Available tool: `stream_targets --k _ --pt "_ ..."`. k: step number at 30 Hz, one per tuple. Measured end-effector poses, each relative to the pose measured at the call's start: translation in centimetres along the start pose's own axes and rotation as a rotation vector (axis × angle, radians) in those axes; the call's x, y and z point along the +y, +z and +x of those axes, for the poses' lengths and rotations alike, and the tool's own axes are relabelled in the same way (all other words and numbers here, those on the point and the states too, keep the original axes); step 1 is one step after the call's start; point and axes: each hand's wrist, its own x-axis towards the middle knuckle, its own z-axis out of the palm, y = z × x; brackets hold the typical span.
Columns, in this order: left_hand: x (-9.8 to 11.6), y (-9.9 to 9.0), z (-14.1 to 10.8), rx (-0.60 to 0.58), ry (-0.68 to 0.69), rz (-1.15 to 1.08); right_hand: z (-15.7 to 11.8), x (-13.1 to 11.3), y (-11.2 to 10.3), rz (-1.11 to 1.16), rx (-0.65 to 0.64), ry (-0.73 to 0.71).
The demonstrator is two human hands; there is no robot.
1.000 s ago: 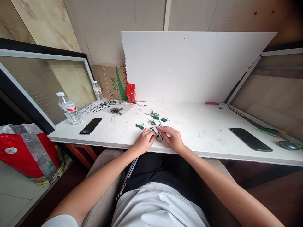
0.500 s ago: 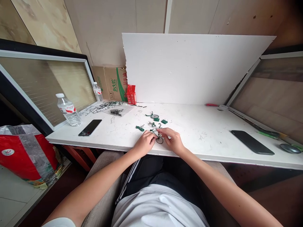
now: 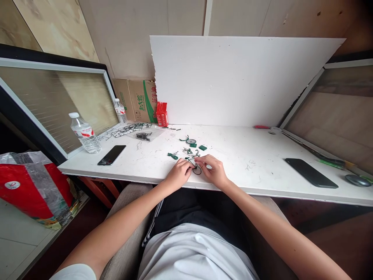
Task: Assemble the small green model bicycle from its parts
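Near the table's front edge, a small dark part with a black ring [image 3: 197, 170] is between my hands. My left hand [image 3: 180, 174] has its fingers pinched on the left side of this part. From the right, my right hand [image 3: 213, 170] closes thumb and fingertips on its upper end; the exact grip is too small to make out. Just beyond my fingers lie a green elongated piece [image 3: 173, 156], small dark green parts [image 3: 188, 151], a green block [image 3: 203, 147] and a spoked wheel [image 3: 191, 141].
Left on the white table [image 3: 250, 147] are a phone [image 3: 112, 155], a water bottle [image 3: 85, 134], black part frames [image 3: 132, 128] and a plastic bag [image 3: 150, 136]. A red box [image 3: 162, 114] stands behind. Far right lie a black phone [image 3: 311, 173] and a mouse [image 3: 358, 180].
The camera view has shifted slightly. Both hands stay around the small part, with only slight finger movement.
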Motion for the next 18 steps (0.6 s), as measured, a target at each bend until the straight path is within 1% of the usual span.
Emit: stream_targets --k 3,10,14,18 --pt "0.07 -0.01 0.06 -0.004 -0.008 -0.004 0.03 -0.16 -0.08 0.005 0.013 0.019" --pt "0.13 0.09 0.15 -0.008 -0.021 0.002 -0.02 -0.09 -0.13 0.009 0.043 0.138" --pt "0.2 0.05 0.13 -0.002 -0.02 -0.002 0.01 -0.21 -0.16 0.007 0.011 0.142" --pt "0.18 0.02 0.12 -0.008 -0.02 -0.022 0.17 -0.62 -0.31 -0.008 0.007 0.149"
